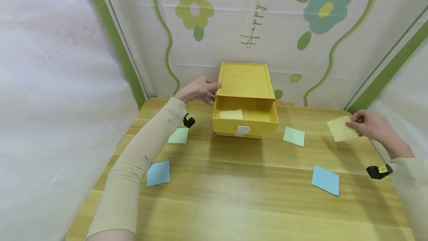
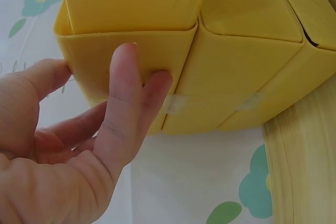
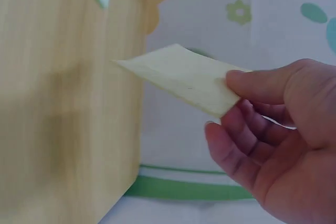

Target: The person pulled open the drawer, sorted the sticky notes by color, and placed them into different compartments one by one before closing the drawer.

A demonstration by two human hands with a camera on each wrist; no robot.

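A yellow drawer box (image 1: pixel 245 79) stands at the back of the table, its top drawer (image 1: pixel 225 125) pulled out towards me. Inside that drawer lies a pale yellow sticky note (image 1: pixel 231 114). My left hand (image 1: pixel 200 88) rests against the box's left side near the top, its fingers touching the wall in the left wrist view. Over the table's right edge, my right hand (image 1: pixel 371 124) pinches another pale yellow sticky note (image 1: pixel 338 128) by one corner, between thumb and fingers. The right wrist view shows this note (image 3: pixel 181 77) held in the air.
On the wooden table (image 1: pixel 234 196), a green note (image 1: pixel 294 136) and a blue note (image 1: pixel 326 180) lie to the right. To the left are another green note (image 1: pixel 178 136), partly behind my forearm, and another blue note (image 1: pixel 158 173). A flower-printed curtain (image 1: pixel 227 18) hangs behind.
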